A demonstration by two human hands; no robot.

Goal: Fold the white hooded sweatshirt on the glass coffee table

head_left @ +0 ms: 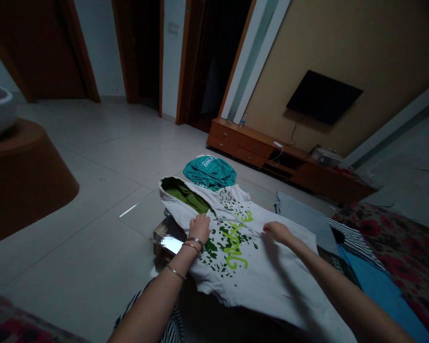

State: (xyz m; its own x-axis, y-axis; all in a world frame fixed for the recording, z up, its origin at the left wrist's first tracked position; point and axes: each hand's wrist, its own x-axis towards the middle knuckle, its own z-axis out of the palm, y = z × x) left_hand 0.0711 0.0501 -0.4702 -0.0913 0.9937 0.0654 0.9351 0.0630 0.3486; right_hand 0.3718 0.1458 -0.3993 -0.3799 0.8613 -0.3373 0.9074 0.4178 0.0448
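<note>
With left hand (199, 227), pinches white hoodie (266, 271) by the hood's opening; with right hand (279, 233), fingers curled, reaches over the chest, right of green lettering (235, 242); cannot tell whether gripping cloth. See hoodie spread near, at centre, printed front up, hood toward the left. Just beyond, note teal garment (210, 174), bunched; by the hoodie's left edge, lit screen (173, 245); to the right, gray garment (302, 216), blue garment (382, 286). Far right, see dark TV (323, 97) above wooden TV stand (252, 146).

The left hand (199, 227) pinches the white hoodie (241, 243) near its hood; the right hand (278, 232) is at its chest.
</note>
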